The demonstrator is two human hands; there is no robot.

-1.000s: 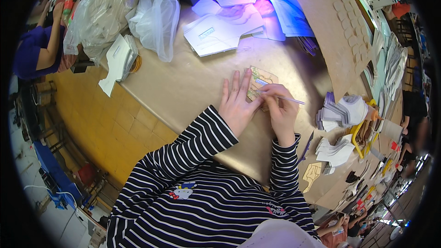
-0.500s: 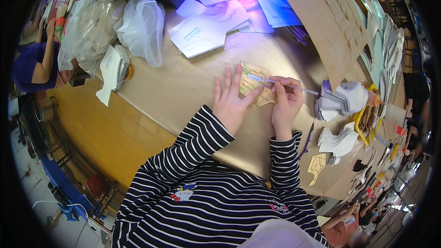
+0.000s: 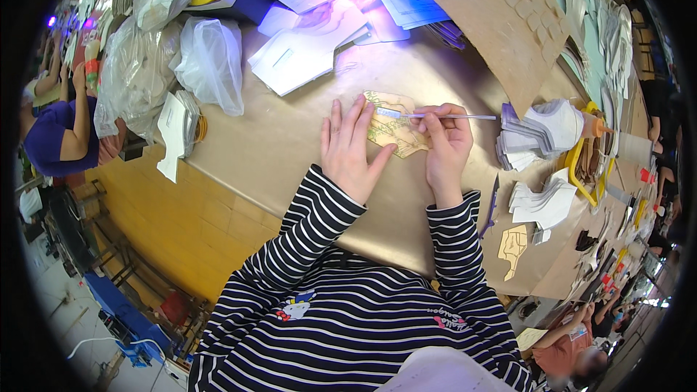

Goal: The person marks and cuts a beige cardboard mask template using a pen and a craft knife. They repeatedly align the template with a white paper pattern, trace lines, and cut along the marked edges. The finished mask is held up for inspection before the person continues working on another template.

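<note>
A tan cut-out pattern piece [image 3: 394, 131] with green and dark line markings lies flat on the brown-covered table. My left hand [image 3: 352, 149] rests at its left side, palm down with fingers spread, the fingertips touching the piece's edge. In a pinch, my right hand [image 3: 448, 147] holds a slim silver pen [image 3: 475, 117], its shaft pointing to the right. The pen's tip end sits over the piece, beside a small pale label [image 3: 388, 112]. Whether the tip touches the surface is too small to tell.
White pattern sheets [image 3: 294, 58] lie under bluish light beyond my hands. Clear plastic bags [image 3: 209, 65] stand at the far left. Stacked grey-white pieces [image 3: 537, 134], a yellow-framed holder [image 3: 581, 167], dark scissors-like tool [image 3: 490, 207] and another tan piece [image 3: 512, 250] are at right. A person [image 3: 69, 127] sits far left.
My left thumb has come off the middle of the piece toward its lower edge. The pen has swung to lie nearly level. The whole view has shifted slightly.
</note>
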